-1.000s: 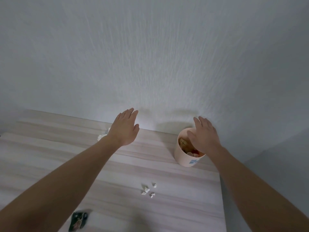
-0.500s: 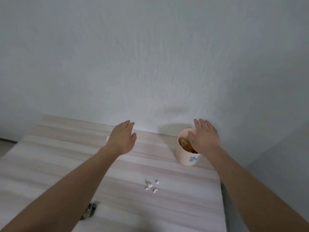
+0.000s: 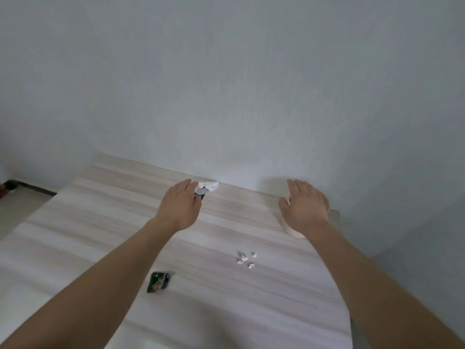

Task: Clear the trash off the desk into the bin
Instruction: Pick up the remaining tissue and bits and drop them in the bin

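A pale wooden desk (image 3: 105,222) stands against a grey wall. My left hand (image 3: 180,207) hovers flat and open near the far edge, just in front of a crumpled white tissue (image 3: 208,186) and a small dark wrapper (image 3: 199,196) partly hidden by my fingers. My right hand (image 3: 305,206) is spread open over a small pink bin (image 3: 293,229) at the far right corner and hides its opening. Several white paper scraps (image 3: 245,259) lie mid-desk. A dark green snack wrapper (image 3: 159,282) lies nearer to me.
The desk's right edge (image 3: 347,285) drops off beside my right forearm. Floor and a dark skirting strip (image 3: 22,185) show beyond the desk's left side. The wall runs right along the desk's far edge.
The view has shifted, so more of the desk's left side shows. My left hand has moved aside, uncovering the tissue and the small wrapper. My right hand now covers the bin's opening fully.
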Action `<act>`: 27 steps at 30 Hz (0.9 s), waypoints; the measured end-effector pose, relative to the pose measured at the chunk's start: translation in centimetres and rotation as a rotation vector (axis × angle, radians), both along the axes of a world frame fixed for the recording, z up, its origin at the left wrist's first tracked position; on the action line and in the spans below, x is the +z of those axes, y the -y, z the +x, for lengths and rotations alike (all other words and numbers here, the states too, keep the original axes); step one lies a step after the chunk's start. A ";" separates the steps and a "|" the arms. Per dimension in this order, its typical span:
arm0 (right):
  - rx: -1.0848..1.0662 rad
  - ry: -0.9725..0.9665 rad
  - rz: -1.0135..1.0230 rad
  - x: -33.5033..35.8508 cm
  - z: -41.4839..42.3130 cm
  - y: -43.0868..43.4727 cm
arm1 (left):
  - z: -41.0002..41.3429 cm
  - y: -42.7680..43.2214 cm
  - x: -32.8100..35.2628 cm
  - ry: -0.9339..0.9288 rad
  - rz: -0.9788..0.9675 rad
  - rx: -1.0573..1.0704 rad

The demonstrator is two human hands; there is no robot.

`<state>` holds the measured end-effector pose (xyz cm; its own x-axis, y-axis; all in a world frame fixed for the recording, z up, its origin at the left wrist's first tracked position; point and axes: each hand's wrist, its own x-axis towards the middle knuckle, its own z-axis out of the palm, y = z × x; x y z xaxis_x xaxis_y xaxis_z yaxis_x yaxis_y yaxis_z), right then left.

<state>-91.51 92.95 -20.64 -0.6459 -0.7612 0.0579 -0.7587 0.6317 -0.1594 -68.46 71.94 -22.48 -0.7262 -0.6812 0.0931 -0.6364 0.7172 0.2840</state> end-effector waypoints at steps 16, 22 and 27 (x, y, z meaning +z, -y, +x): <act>-0.043 0.036 0.027 -2.6 18.1 5.6 | 15.5 8.4 -2.3 0.007 0.074 -0.089; -0.023 0.039 0.046 -3.9 19.8 5.9 | 17.7 9.4 -4.1 0.092 0.080 -0.054; -0.006 0.077 0.046 -4.8 18.4 6.8 | 18.1 9.5 -4.5 0.156 0.072 -0.046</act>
